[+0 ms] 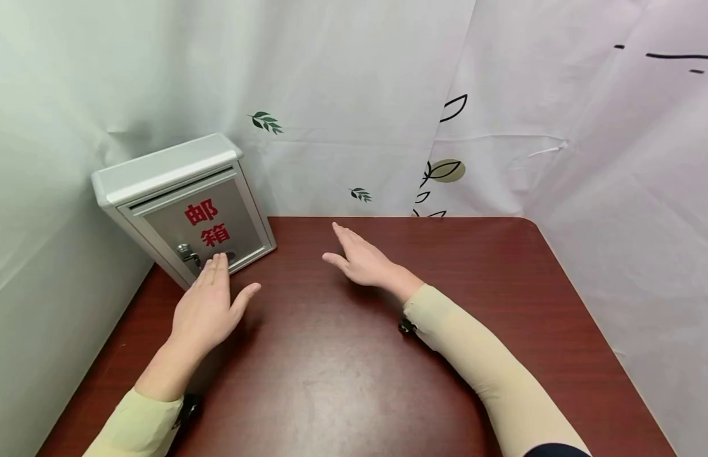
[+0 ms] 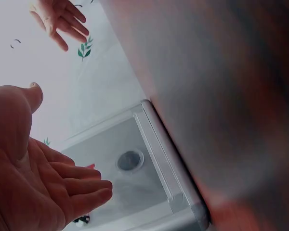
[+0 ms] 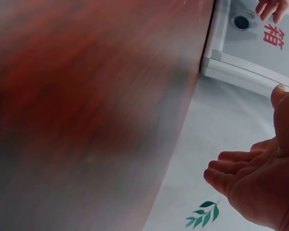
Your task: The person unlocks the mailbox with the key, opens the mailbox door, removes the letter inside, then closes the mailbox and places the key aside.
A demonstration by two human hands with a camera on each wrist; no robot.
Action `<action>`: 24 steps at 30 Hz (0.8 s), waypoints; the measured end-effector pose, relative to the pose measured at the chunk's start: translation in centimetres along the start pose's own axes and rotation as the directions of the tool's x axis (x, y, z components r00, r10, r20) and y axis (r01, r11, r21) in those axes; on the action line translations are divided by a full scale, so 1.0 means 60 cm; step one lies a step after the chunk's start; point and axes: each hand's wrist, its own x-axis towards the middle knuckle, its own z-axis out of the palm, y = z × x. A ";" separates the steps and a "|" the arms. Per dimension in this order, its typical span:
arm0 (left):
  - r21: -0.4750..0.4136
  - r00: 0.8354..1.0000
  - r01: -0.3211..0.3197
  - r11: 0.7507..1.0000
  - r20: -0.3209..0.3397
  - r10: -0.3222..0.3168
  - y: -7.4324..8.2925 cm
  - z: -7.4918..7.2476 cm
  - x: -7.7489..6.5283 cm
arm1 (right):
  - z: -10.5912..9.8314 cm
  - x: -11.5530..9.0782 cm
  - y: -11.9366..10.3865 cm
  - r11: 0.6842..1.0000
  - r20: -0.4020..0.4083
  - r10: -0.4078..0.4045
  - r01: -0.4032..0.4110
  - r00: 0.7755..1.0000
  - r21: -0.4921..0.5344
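Head view: 邮箱 [image 1: 215,235] on mailbox [image 1: 173,223]

"What's hidden at the desk's [image 1: 342,381] far left corner?"
"The corner itself, behind the silver box [image 1: 171,219]. The left hand [image 1: 205,311] covers some of the box's lower edge."
"Touching it?"
"Can't tell. What hangs from the lock [image 1: 184,250] is partly hidden too."
"And the desk's near edge?"
"Cut off below; both wrist views blur its surface."
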 end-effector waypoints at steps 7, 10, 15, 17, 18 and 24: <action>-0.013 0.997 0.013 1.000 -0.070 -0.014 -0.013 -0.012 -0.014 | 0.008 0.023 -0.012 1.000 0.019 -0.014 0.014 1.000 -0.005; -0.018 0.996 0.020 1.000 -0.091 -0.022 -0.020 -0.016 -0.020 | 0.009 0.031 -0.019 1.000 0.025 -0.028 0.028 0.999 0.001; -0.025 0.992 0.040 0.999 -0.117 -0.043 -0.032 -0.023 -0.027 | 0.010 0.043 -0.031 0.999 0.036 -0.038 0.038 0.999 0.004; -0.029 0.991 0.052 0.998 -0.121 -0.055 -0.036 -0.026 -0.030 | 0.010 0.047 -0.036 0.999 0.041 -0.042 0.042 0.998 0.005; -0.031 0.991 0.059 0.998 -0.120 -0.063 -0.037 -0.028 -0.032 | 0.010 0.049 -0.038 0.999 0.045 -0.043 0.043 0.998 0.002; -0.026 0.990 0.113 0.993 -0.079 -0.115 -0.048 -0.041 -0.036 | 0.011 0.063 -0.050 0.998 0.043 -0.063 0.064 0.997 -0.009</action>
